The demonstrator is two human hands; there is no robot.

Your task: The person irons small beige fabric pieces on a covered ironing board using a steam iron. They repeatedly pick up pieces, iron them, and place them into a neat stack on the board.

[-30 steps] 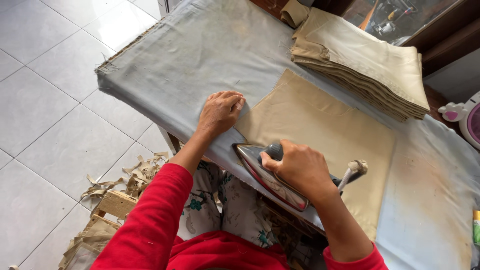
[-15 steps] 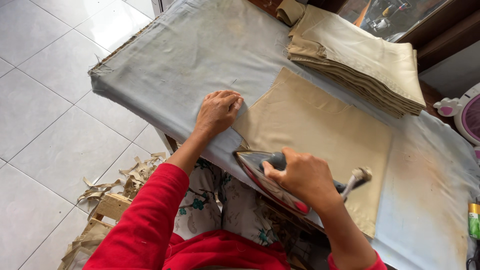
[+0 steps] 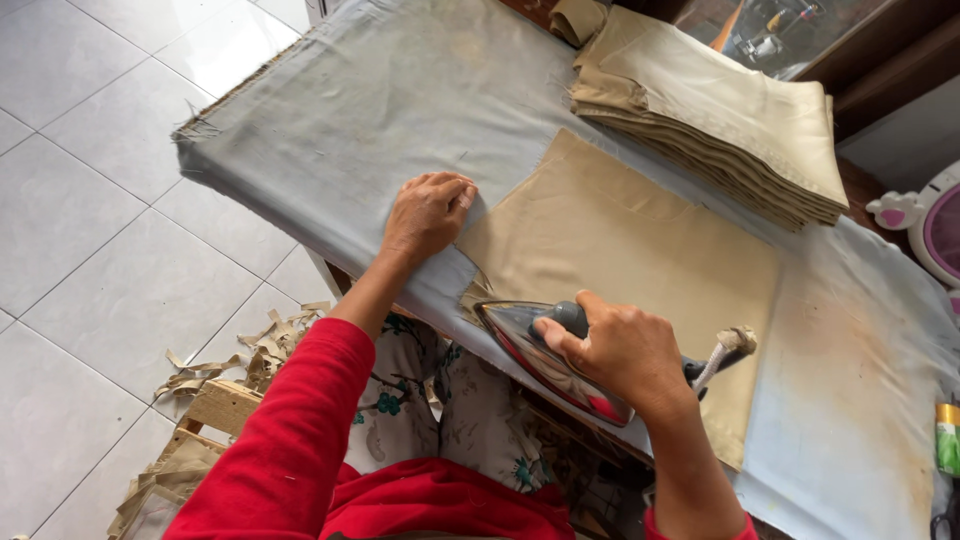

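The tan cloth piece [image 3: 620, 260] lies flat on the grey-covered ironing table [image 3: 330, 120], its near edge along the table's near edge, with the iron [image 3: 545, 355] resting on that near-left corner of the cloth. The right hand [image 3: 620, 350] is closed around the iron's handle; the left hand [image 3: 430, 212] lies flat with fingers spread, pressing the cloth's left edge against the cover. Compared with a second ago the iron has slid a little leftward along the near edge toward the left hand, which has stayed put, so pressing seems to be working along this border. A stack of folded tan pieces [image 3: 720, 120] sits at the far edge, and cloth scraps [image 3: 230, 360] litter the tiled floor below.
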